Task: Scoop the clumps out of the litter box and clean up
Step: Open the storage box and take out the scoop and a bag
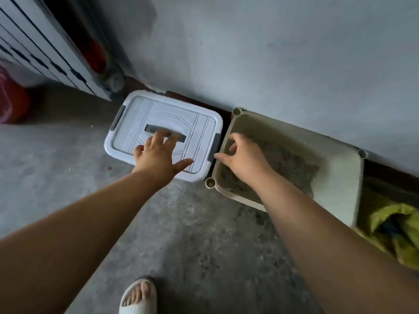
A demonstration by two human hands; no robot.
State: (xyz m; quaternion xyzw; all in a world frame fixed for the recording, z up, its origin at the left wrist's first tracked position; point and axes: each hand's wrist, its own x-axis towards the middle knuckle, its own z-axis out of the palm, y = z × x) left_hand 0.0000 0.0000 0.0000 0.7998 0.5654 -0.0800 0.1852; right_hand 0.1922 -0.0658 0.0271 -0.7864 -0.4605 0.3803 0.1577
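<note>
The left hand (pixel 158 156) spreads wide over the white lidded box (pixel 136 123), fingertips at its grey handle (pixel 150 128). The right hand (pixel 242 157), loosely curled and empty, hovers over the litter box's (pixel 340 177) left edge.

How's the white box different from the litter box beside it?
The white box is shut under a lid with a handle; the litter box is open, holding grey litter. The white box has side clips; the litter box has round corner posts. Both sit against the wall.
</note>
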